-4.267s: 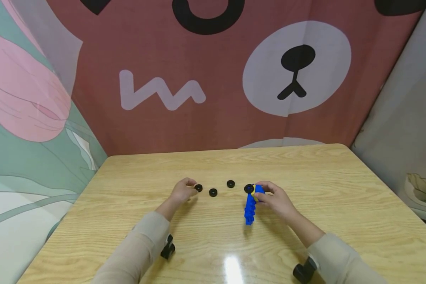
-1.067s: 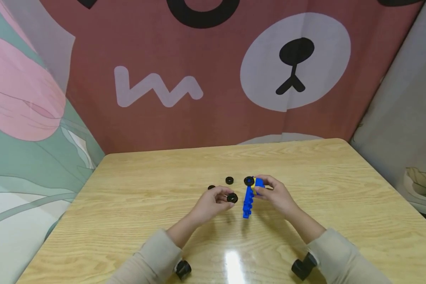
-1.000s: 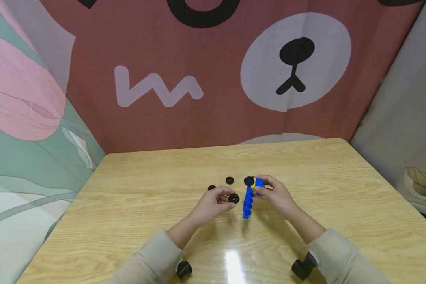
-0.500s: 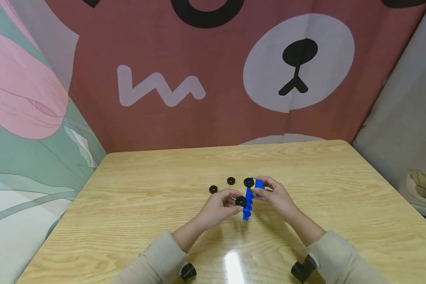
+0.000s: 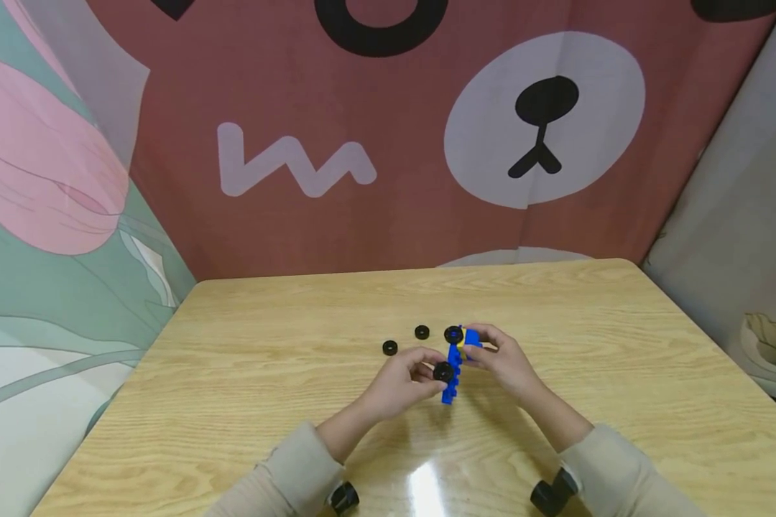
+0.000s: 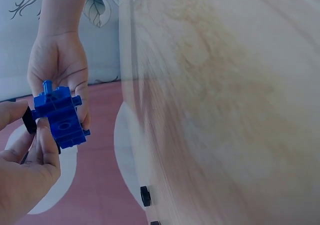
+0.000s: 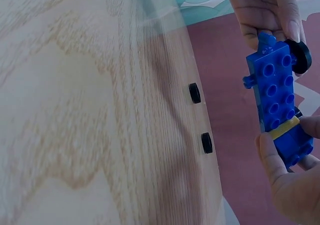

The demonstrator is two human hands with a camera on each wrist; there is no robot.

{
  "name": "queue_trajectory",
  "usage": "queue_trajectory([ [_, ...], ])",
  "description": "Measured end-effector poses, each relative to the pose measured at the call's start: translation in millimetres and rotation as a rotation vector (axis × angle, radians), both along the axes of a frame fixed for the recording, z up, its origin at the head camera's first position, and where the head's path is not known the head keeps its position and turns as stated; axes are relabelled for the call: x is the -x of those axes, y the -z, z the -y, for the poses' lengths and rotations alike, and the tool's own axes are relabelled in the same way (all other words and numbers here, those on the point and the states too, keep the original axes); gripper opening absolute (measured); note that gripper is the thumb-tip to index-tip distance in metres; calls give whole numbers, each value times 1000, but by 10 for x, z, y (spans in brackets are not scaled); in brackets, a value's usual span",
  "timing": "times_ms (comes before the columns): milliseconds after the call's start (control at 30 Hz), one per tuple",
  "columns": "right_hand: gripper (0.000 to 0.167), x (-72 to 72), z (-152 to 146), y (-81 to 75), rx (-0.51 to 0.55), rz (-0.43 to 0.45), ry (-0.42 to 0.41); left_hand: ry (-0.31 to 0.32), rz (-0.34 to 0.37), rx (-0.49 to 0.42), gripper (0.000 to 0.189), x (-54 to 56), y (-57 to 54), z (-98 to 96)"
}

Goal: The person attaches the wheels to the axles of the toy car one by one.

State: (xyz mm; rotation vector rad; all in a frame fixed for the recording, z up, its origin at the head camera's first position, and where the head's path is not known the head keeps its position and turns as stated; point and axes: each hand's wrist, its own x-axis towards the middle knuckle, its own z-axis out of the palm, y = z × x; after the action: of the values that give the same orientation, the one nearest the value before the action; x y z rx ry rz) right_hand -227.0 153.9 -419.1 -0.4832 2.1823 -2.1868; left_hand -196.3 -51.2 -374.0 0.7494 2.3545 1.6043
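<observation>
Wooden table (image 5: 252, 402) bears two loose wheels (image 5: 390, 347); left hand (image 5: 401, 384) pinches another wheel (image 7: 301, 57) against a blue toy (image 7: 272, 87), right hand (image 5: 506, 362) fingers pinch its end.

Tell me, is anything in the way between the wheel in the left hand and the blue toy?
Nothing I can see. The left hand pinches the black wheel up at a peg on the blue toy, which the right hand holds. Two loose wheels lie on the table, out of the way.
</observation>
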Motion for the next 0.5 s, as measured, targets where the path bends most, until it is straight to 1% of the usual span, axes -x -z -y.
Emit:
queue_trajectory([
  [33, 42, 7, -9, 23, 8, -11, -4, 4, -2, -3, 29, -1, 5, -1],
  [100, 39, -16, -4, 1, 34, -35, -19, 7, 4, -3, 30, -10, 5, -5],
  [167, 43, -84, 38, -112, 18, -14, -6, 6, 11, -3, 30, -32, -23, -8],
  [267, 42, -130, 65, -194, -1, 11, 6, 2, 16, -7, 27, -92, -127, -9],
  [333, 45, -186, 107, -301, -49, 69, 42, 4, 26, -22, 23, -120, -183, -14],
  [367, 44, -192, 109, -316, -54, 81, 45, 5, 34, -37, 21, -129, -201, -18],
  [400, 43, -196, 111, -325, -55, 93, 48, 5, 47, -53, 20, -128, -202, -21],
  [500, 40, -199, 120, -335, -57, 117, 56, -3, 95, -112, 19, -84, -114, -33],
])
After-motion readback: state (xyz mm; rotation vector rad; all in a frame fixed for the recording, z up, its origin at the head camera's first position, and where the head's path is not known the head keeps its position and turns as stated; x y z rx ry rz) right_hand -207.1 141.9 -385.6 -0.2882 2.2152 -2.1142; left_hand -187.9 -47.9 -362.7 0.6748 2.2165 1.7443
